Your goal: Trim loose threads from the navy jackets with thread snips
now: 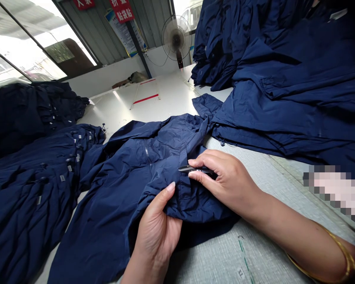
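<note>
A navy blue jacket (115,189) with a zip lies spread in front of me. My left hand (159,221) grips a fold of it, thumb on top and the other fingers hidden under the cloth. Between the thumb and fingers of my right hand (221,173) is a small dark pair of thread snips (192,169), its tip pointing left. The tip lies at a stitched seam of the jacket, just above my left thumb; whether it touches the cloth I cannot tell.
Navy garments (62,169) with small white labels are piled on the left. Another tall pile (298,98) stands on the right. A pale cloth (213,260) covers the near table. Behind are a white tabletop (115,106) with red-striped marks and a fan (176,39). A blurred patch is at the right edge.
</note>
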`<action>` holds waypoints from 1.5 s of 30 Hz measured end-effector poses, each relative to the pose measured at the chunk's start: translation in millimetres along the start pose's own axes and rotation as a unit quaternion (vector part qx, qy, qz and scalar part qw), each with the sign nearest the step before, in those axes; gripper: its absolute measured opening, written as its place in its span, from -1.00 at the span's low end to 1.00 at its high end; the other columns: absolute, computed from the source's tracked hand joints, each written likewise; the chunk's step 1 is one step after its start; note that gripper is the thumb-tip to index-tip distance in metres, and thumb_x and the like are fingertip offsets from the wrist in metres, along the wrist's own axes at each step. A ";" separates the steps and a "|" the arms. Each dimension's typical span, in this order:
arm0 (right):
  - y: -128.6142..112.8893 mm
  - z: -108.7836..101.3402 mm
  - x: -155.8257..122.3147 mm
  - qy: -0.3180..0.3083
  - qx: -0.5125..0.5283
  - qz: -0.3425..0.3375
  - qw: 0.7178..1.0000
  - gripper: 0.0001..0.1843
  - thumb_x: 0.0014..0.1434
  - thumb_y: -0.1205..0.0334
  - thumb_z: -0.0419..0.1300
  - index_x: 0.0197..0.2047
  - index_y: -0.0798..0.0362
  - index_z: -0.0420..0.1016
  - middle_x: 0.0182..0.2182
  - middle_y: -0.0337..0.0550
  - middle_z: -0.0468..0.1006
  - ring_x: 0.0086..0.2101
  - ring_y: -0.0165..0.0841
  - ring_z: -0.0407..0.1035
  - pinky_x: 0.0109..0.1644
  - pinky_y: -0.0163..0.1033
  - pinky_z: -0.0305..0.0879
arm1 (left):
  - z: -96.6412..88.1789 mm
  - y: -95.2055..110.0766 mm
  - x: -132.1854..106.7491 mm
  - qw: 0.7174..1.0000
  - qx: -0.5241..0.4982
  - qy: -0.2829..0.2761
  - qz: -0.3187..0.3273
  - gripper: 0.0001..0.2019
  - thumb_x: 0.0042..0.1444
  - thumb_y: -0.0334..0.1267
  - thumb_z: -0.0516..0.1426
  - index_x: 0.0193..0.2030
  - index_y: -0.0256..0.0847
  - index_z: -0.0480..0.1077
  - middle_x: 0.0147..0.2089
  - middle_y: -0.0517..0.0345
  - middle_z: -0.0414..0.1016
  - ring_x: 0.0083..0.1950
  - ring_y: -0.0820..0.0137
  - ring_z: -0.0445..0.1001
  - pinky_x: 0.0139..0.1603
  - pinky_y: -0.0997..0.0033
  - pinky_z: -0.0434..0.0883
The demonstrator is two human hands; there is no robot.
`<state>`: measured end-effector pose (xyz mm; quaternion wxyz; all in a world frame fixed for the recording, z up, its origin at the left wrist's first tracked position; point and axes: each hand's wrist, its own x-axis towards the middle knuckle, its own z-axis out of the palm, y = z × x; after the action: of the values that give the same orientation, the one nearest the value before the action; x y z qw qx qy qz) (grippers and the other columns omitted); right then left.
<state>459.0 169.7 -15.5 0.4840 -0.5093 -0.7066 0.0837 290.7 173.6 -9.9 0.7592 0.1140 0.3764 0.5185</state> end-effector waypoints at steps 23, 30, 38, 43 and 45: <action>-4.0 1.1 1.2 -0.023 0.051 0.071 0.996 -0.93 0.20 0.26 0.28 -0.22 0.03 0.52 -0.26 -0.26 0.59 -0.23 -0.35 0.45 -0.13 -0.23 0.30 | 2.4 -4.0 0.3 1.000 0.008 0.010 0.009 -0.39 0.12 -0.59 0.15 0.33 -0.22 0.27 0.14 -0.12 0.53 0.13 0.15 0.52 0.24 0.12 0.42; -2.4 1.0 0.3 0.005 0.017 0.050 0.999 -0.95 0.22 0.26 0.26 -0.24 0.05 0.50 -0.25 -0.21 0.59 -0.21 -0.32 0.45 -0.11 -0.21 0.31 | 1.0 -3.9 1.5 1.000 0.014 -0.005 0.003 -0.40 0.13 -0.58 0.14 0.32 -0.16 0.28 0.16 -0.07 0.52 0.16 0.16 0.50 0.27 0.12 0.38; 1.8 -2.1 3.2 0.005 0.042 0.047 0.998 -0.87 0.17 0.26 0.31 -0.19 0.05 0.51 -0.21 -0.20 0.59 -0.18 -0.33 0.46 -0.09 -0.22 0.33 | -1.3 -1.9 1.7 1.000 0.009 -0.003 -0.002 -0.44 0.15 -0.57 0.12 0.29 -0.18 0.33 0.14 -0.07 0.54 0.10 0.19 0.55 0.26 0.15 0.39; 0.4 -1.9 2.1 -0.016 0.038 0.040 0.998 -0.87 0.18 0.25 0.31 -0.19 0.06 0.51 -0.21 -0.19 0.60 -0.19 -0.32 0.46 -0.10 -0.20 0.34 | -0.2 -2.9 1.5 1.000 0.012 -0.001 -0.003 -0.45 0.15 -0.57 0.12 0.28 -0.19 0.33 0.11 -0.05 0.56 0.09 0.21 0.55 0.25 0.19 0.40; -0.3 -1.5 1.8 -0.023 0.037 0.035 0.998 -0.88 0.18 0.25 0.31 -0.19 0.05 0.51 -0.21 -0.19 0.60 -0.19 -0.32 0.45 -0.09 -0.19 0.34 | -0.3 -3.1 0.7 1.000 0.015 -0.003 0.000 -0.45 0.16 -0.56 0.11 0.29 -0.18 0.33 0.11 -0.05 0.56 0.10 0.21 0.55 0.25 0.19 0.40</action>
<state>459.9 170.4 -13.5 0.4825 -0.5137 -0.6957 0.1389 292.7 172.8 -12.1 0.7585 0.1275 0.3819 0.5124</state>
